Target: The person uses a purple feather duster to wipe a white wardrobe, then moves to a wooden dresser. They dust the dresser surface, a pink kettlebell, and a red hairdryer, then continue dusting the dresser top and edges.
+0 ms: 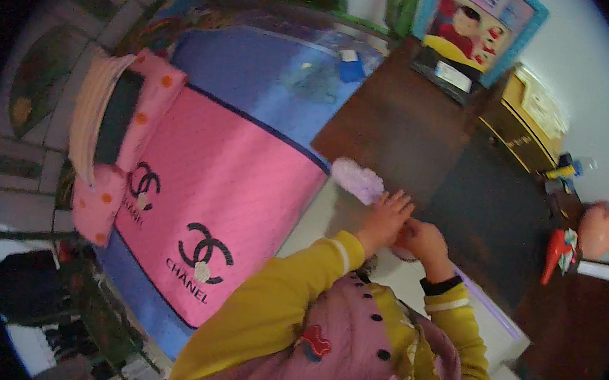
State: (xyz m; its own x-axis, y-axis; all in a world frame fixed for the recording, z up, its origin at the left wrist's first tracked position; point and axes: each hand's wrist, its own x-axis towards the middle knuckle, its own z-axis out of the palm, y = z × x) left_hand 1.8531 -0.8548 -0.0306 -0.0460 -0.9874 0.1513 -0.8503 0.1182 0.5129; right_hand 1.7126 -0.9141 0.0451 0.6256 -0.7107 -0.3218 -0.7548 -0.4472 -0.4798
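A fluffy lilac duster (358, 180) lies at the edge of the dark brown table, its head just beyond my left hand (386, 222). Its handle seems to run under both hands and come out as a thin lilac stick (490, 304) toward the lower right. The fingers of my left hand are stretched out over the handle, close against my right hand (427, 245). My right hand is closed around the handle. Most of the handle between the hands is hidden by them. A small reddish shape below my right hand is too covered to make out.
The dark brown table (376, 120) carries a blue-framed picture (478, 31), a golden box (524, 126), a pink jug (600, 230) and a red bottle-like thing (554, 255). To the left is a bed with a pink and blue cover (242, 163) and a pink dotted cushion-like thing (157, 94).
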